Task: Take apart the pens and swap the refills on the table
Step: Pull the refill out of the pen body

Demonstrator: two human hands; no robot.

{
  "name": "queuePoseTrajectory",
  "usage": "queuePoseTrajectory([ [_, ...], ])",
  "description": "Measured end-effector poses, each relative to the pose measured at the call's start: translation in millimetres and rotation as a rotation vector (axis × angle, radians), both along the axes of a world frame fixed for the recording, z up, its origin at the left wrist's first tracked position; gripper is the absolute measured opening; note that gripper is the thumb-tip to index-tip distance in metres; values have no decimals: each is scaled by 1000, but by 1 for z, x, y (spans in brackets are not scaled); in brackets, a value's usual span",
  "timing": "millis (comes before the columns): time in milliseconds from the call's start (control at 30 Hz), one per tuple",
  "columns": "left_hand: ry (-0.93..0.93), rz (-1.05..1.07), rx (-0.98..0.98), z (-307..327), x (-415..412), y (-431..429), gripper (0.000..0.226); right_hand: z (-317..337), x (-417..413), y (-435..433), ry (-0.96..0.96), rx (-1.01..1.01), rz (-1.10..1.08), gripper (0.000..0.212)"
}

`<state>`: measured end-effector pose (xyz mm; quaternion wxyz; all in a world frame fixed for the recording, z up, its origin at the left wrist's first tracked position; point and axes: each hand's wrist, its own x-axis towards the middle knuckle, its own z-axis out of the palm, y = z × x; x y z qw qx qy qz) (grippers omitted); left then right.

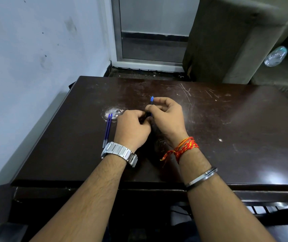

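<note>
Both hands meet over the middle of the dark wooden table point(209, 137). My right hand point(167, 117) pinches a blue pen point(151, 100) whose blue end sticks up past the thumb and forefinger. My left hand point(132, 128) is closed around the pen's lower dark part, which is mostly hidden by the fingers. Two thin blue refills point(107, 130) lie side by side on the table just left of my left hand, pointing away from me.
A worn pale patch point(113, 112) marks the tabletop by the refill tips. A wall runs close along the table's left edge. Behind the table are a door frame point(150, 60) and a plastic bottle point(276, 56) at the far right.
</note>
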<state>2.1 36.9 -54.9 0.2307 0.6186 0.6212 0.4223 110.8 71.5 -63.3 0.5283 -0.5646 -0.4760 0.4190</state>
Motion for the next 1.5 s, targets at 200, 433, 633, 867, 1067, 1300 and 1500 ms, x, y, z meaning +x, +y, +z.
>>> queuePoseTrajectory([
  [200,2,-2,2,1,1,-1,11,0,-1,0,-4,13,7,26],
  [433,4,1,11,-1,0,1,12,-3,-2,1,-16,33,4,24],
  [633,-7,5,4,0,1,0,13,0,-1,1,65,6,27,27],
  [867,-11,9,-5,0,2,-1,12,-1,-2,3,72,-2,29,25],
  [1067,3,1,4,1,1,0,12,-2,-2,1,-6,32,8,28],
  [1300,-24,11,-6,1,1,-1,10,1,-3,-1,5,39,-8,39],
  [1500,-5,8,-4,2,1,-1,11,3,-1,1,31,47,0,28],
])
